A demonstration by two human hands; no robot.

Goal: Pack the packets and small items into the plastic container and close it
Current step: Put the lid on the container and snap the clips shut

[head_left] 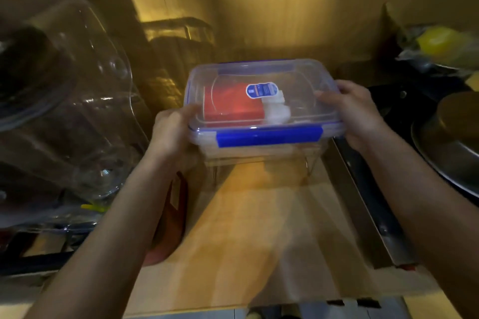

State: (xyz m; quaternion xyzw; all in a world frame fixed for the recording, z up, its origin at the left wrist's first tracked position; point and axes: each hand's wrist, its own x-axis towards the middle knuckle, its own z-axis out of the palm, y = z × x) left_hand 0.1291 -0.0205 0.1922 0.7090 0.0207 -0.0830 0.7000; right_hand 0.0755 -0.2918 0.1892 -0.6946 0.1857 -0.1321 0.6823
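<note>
A clear plastic container [305, 77] with blue latches sits in the middle of the view, its lid on and the front blue latch [269, 136] folded down. Through the lid I see a red packet [230, 103] and a small white item [276, 110], under a blue oval sticker. My left hand [172, 132] grips the container's left side, thumb on the lid. On the right side my right hand [355, 109] holds the rim, fingers over the lid's edge. The container appears lifted slightly above the wooden counter [259, 241].
Large clear glass bowls and lids [64, 111] are stacked at the left. A glass jar [178, 41] stands behind. At the right are a black stove [388, 101], a steel pan [451, 145] and a bag with something yellow [440, 41]. A red-brown object [171, 215] lies under my left forearm.
</note>
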